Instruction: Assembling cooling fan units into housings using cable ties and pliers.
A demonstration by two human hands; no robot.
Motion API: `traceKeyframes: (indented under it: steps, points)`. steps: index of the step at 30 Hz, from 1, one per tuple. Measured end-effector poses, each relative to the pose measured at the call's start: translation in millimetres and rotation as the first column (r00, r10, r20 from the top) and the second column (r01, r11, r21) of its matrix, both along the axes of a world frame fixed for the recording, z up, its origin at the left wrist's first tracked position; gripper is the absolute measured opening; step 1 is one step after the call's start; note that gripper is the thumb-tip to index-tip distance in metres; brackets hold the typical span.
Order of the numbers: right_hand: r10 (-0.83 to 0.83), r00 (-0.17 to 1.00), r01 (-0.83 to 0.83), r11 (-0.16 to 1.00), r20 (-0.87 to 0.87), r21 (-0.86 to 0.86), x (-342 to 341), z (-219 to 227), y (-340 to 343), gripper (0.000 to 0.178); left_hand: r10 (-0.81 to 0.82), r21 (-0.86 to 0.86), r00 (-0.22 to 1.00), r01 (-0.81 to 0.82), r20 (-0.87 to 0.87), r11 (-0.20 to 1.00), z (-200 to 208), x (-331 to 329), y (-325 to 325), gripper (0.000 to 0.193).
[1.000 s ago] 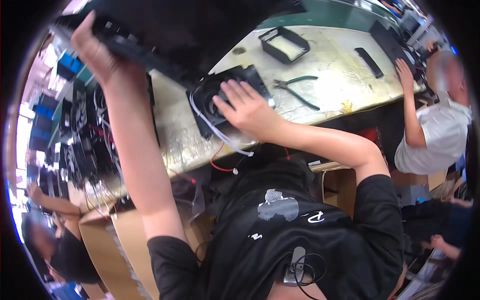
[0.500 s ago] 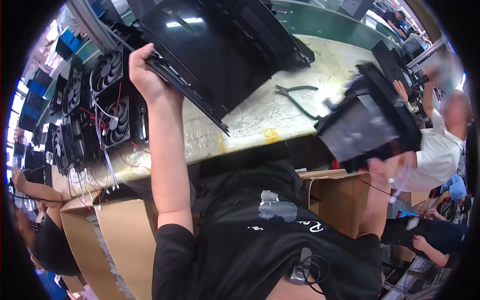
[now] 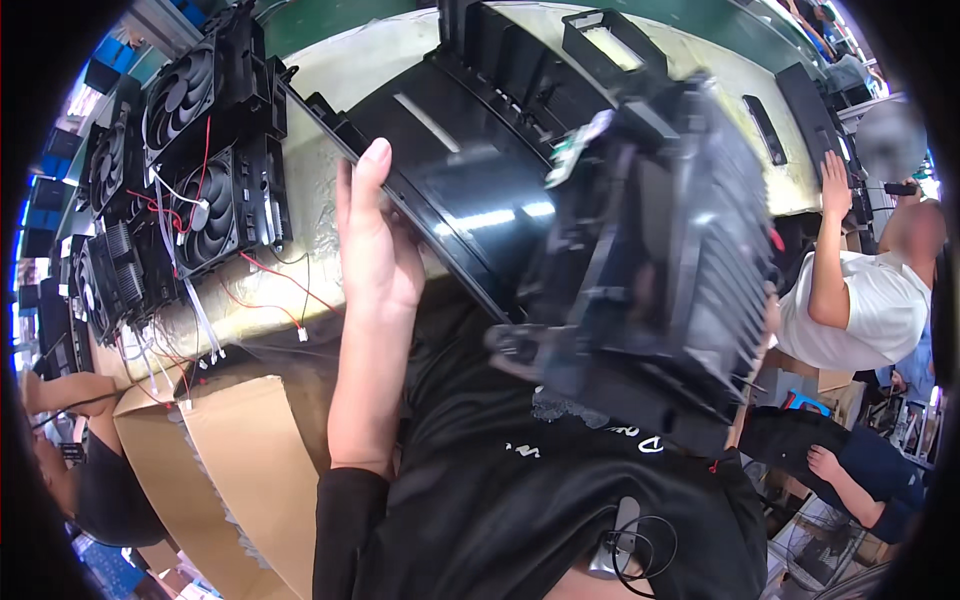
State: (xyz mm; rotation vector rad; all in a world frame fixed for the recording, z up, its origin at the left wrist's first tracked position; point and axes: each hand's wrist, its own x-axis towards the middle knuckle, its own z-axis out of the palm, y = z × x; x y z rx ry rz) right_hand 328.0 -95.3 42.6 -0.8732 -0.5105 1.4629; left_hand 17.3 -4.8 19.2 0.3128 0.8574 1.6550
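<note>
My left hand (image 3: 378, 245) is at the near left edge of a large, glossy black plastic casing (image 3: 470, 190), thumb up along the rim and the other fingers partly hidden. My right hand (image 3: 771, 312) grips a bulky black slatted housing (image 3: 690, 240) from its right side. Most of that hand is hidden behind the housing, which is smeared by motion. Held in front of my chest, the housing covers the casing's right part. A small pale green part (image 3: 580, 148) shows at the housing's upper left.
Black fan units (image 3: 205, 190) with red and white wires stand at the table's left. Below them is an open cardboard box (image 3: 240, 430). A black rectangular frame (image 3: 612, 40) and a narrow black bar (image 3: 765, 130) lie farther back. A person in white (image 3: 855, 310) works at the right.
The slatted housing has come left and nearer my chest, turning to show its slats. The casing has shifted nearer and lies lower. My left hand has moved right and down along with it.
</note>
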Motion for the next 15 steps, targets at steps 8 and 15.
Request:
traceKeyframes:
  steps: [8, 15]
  points:
    - [0.301, 0.837, -0.372, 0.925, -0.457, -0.073, -94, 37, 24, 0.061, -0.04, -0.026, 0.998, 0.042, 0.053, 0.999, -3, -9, -14, 0.084]
    - [0.158, 0.85, -0.288, 0.939, -0.503, -0.191, -121, 15, 42, 0.064, -0.09, -0.192, 0.975, 0.13, 0.204, 0.973, -22, -25, -30, 0.079]
